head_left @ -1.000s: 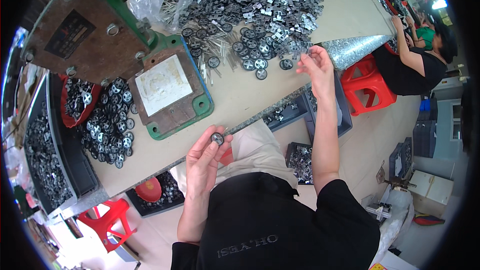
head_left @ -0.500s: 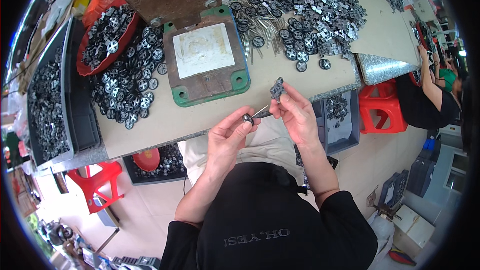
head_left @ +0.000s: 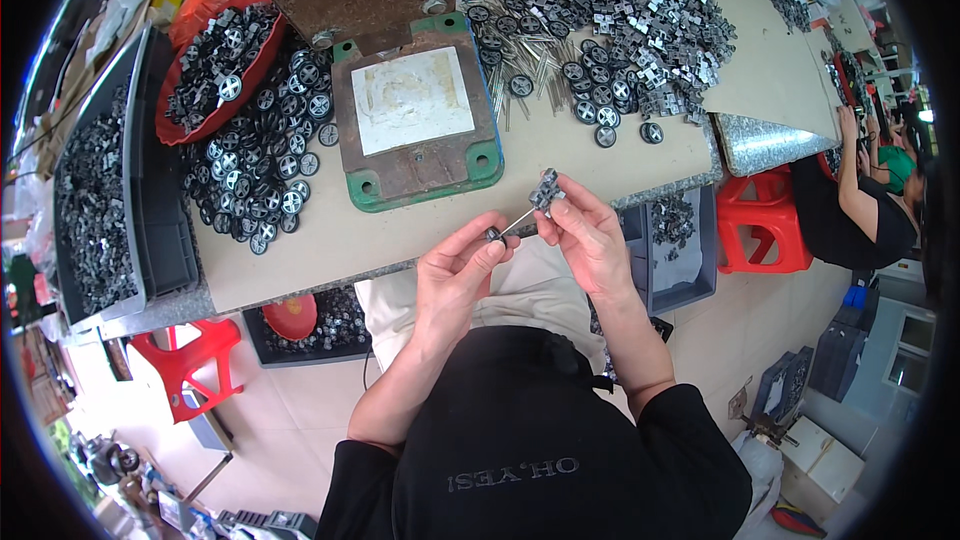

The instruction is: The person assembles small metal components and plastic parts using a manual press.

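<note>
My left hand point(head_left: 455, 275) pinches a thin metal pin with a small black wheel point(head_left: 494, 234) on its near end. My right hand point(head_left: 590, 235) holds a small grey metal bracket point(head_left: 546, 190) at the pin's far end, just above the table's front edge point(head_left: 330, 275). Both hands meet over my lap, in front of a green-rimmed metal press plate point(head_left: 415, 125). A big heap of grey brackets and loose wheels point(head_left: 610, 10) lies at the back right of the table.
Black wheels point(head_left: 265, 165) spread left of the plate, beside a red bowl point(head_left: 215, 65) and a grey bin point(head_left: 110, 180) of parts. Red stools point(head_left: 765, 215) and bins stand under the table. Another person point(head_left: 870, 190) sits at the right.
My right hand came back from the heap with a bracket and met the left hand over my lap. The view has shifted right and the hands now hold pin and bracket together.
</note>
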`<state>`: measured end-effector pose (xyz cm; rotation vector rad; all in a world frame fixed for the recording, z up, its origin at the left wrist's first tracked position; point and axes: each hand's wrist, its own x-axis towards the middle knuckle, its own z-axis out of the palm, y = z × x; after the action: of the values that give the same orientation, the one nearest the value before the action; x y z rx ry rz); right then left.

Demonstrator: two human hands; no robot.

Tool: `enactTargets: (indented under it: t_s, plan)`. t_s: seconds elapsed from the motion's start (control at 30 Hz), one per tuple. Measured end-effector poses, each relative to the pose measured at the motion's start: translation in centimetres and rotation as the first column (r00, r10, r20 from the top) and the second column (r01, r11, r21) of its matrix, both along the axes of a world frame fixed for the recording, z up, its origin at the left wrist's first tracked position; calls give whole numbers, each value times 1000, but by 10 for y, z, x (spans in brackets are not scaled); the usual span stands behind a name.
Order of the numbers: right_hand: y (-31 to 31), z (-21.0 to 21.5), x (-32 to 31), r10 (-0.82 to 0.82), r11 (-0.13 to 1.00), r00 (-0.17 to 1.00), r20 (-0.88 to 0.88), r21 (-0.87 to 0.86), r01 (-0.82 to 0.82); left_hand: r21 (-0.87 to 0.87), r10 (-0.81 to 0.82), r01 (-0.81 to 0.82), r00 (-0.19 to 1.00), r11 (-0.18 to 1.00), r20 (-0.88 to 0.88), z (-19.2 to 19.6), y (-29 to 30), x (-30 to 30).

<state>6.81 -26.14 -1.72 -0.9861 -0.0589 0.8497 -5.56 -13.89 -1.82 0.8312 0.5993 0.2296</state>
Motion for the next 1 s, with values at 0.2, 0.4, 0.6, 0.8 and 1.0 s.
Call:
enactTargets:
  t_s: [0.2, 0.4, 0.6, 0.8, 1.0]
  plan:
    - [2, 3, -1, 40, 994, 956, 292, -108, -8, 53, 42, -45, 998, 998, 51, -3, -1, -1]
    - [3, 5, -4, 104, 975, 944, 313, -217, -35, 306, 64, -68, 998, 950, 22, 2, -4, -4]
    - [1, 4, -4, 113, 985, 932, 344, -164, -59, 463, 106, -138, 990, 876, 94, 6, -7, -1]
    - [-3, 9, 0, 241, 964, 870, 431, -210, -163, 863, 59, -25, 998, 504, -6, 12, -3, -6]
    - [-5, 10, -6, 212, 977, 868, 449, -132, -170, 147, 92, -103, 992, 984, 83, 5, 1, 0]
